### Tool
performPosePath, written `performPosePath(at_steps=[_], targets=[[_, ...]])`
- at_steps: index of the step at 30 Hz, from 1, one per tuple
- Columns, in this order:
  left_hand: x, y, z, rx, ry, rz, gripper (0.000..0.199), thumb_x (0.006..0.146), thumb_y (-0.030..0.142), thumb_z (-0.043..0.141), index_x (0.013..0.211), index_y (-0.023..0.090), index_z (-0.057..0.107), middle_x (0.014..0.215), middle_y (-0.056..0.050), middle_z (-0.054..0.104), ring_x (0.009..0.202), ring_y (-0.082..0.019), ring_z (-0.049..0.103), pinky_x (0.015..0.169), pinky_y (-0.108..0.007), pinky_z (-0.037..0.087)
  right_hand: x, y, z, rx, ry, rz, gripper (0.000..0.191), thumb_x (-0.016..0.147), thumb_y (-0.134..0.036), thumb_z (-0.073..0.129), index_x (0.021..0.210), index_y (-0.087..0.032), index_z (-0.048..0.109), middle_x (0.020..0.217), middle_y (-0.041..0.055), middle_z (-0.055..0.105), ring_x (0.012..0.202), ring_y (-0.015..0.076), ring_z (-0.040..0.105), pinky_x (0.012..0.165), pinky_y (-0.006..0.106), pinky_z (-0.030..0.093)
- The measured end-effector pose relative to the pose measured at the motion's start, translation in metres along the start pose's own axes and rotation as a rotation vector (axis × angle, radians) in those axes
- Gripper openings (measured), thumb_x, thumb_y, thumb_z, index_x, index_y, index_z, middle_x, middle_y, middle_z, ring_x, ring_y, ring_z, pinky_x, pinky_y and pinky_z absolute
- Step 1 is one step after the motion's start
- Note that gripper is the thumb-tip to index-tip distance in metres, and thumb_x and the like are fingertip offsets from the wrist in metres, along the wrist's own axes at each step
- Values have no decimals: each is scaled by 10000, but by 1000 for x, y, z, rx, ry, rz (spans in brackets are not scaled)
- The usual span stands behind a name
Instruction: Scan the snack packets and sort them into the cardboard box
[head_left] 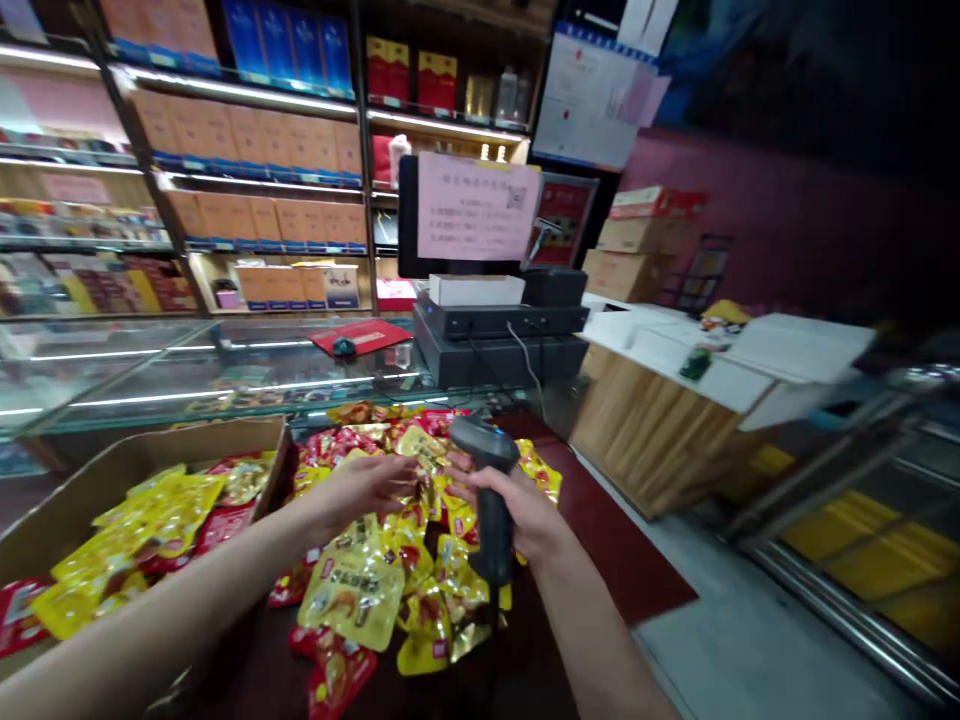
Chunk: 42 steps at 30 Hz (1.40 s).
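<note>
From where I stand, the work looks partway along: plenty of packets (pixel 351 592) lie loose on the table (pixel 615 560) around six o'clock in the person's view, and a smaller lot sits in the open box (pixel 52 528) at eight. Which lot counts as finished, I can't tell.

The right hand (pixel 529 515), between five and six, has its fingers wrapped around the handle of the scanner (pixel 493 525), held roughly upright over the spread. The left hand (pixel 367 485), towards seven, reaches over the packets with its fingers stretched out and closed on nothing I can see; whether they touch one is unclear.

The packets are shiny and puffy, mostly yellow or red, overlapping at all angles; a paler gold one lies flat at seven.
</note>
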<state>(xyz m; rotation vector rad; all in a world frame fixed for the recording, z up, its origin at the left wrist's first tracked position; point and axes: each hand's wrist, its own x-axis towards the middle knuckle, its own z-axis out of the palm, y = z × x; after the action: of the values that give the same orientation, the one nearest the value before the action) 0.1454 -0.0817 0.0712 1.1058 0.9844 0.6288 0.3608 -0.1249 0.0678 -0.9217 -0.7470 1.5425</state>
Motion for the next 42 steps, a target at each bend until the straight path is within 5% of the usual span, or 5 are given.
performPosePath(at_steps=[7,15,30,36,42], targets=[[7,-54,51,866,-106,305,430,779,456,581,1154,250,630,1085,-65,645,947,-213,608,818,-318,465,-68,29,-95,-168,324,-54,317,588,-264,749,880,-165,673,997,80,703,1043,284,620,941,406,460],[25,-77,57,1230,-63,619,506,740,445,643,1200,244,579,1149,-102,582,1080,-264,525,942,-372,398,-79,72,-95,-246,276,0,327,633,-217,687,956,-170,662,956,53,704,996,245,626,906,380,451],[55,-43,34,626,-83,230,360,510,353,797,619,181,501,517,70,436,501,-86,446,497,-216,355,-74,43,-15,-509,270,-404,171,646,-222,619,807,-169,640,814,7,652,786,166,573,776,296,450],[49,-37,20,200,49,5,506,412,286,876,678,183,459,570,58,514,488,-68,478,527,-240,459,-88,83,5,-263,109,-11,234,612,-305,646,771,-146,580,701,30,627,522,139,576,445,252,454],[50,-36,17,144,70,-19,485,451,255,873,696,185,460,619,40,559,521,-78,523,546,-243,496,-85,109,6,-319,145,-3,192,623,-302,638,707,-166,532,584,-32,565,395,80,481,348,198,371]])
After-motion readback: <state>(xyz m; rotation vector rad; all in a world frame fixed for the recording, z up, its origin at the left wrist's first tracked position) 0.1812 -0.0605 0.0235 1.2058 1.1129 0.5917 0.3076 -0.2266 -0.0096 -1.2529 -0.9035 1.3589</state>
